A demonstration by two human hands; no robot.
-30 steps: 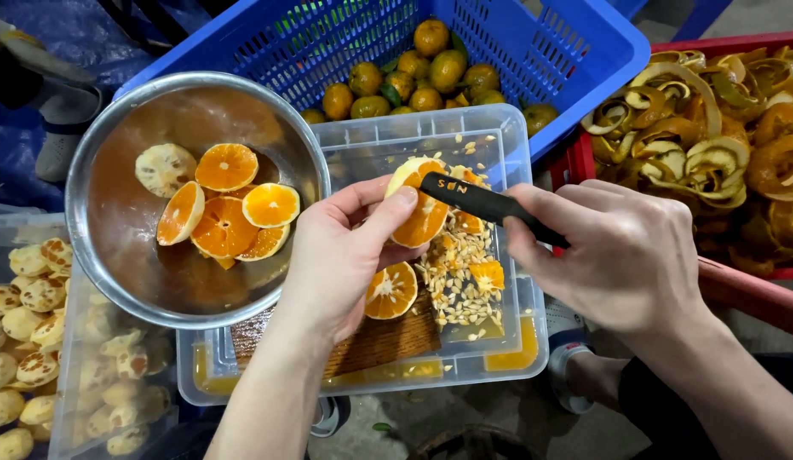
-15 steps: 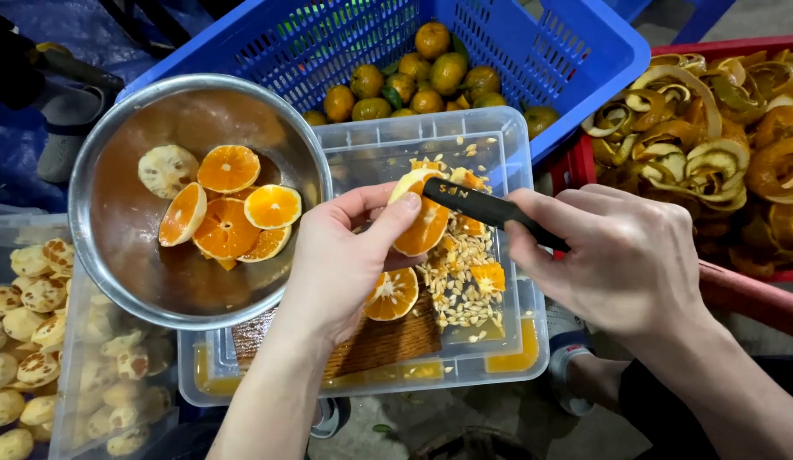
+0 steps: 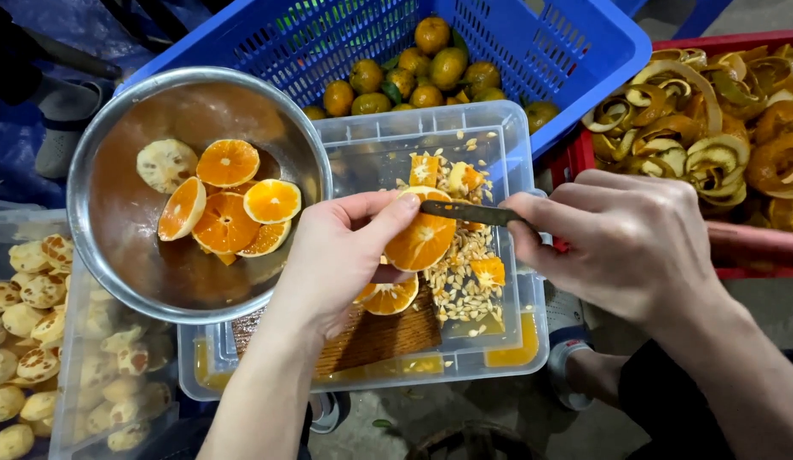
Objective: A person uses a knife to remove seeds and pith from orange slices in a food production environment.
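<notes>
My left hand (image 3: 337, 255) holds a halved peeled orange (image 3: 422, 243), cut face up, over a clear plastic tub (image 3: 499, 140). My right hand (image 3: 626, 238) grips a small dark knife (image 3: 469, 213), whose tip rests on the upper edge of the cut face. Under the half lie a pile of seeds (image 3: 465, 281), another orange half (image 3: 392, 298) and a wooden cutting board (image 3: 371, 336), with juice pooled at the tub's bottom. A steel bowl (image 3: 115, 247) at the left holds several orange halves (image 3: 226, 204).
A blue crate (image 3: 550, 51) behind the tub holds whole greenish-orange citrus fruit (image 3: 413, 72). A red crate (image 3: 737, 247) at the right is full of orange peels (image 3: 720, 128). A clear bin (image 3: 73, 375) at the lower left holds peeled whole oranges (image 3: 30, 290).
The knife tip has shifted slightly across the cut face of the orange half. Both hands stay over the tub in nearly the same place.
</notes>
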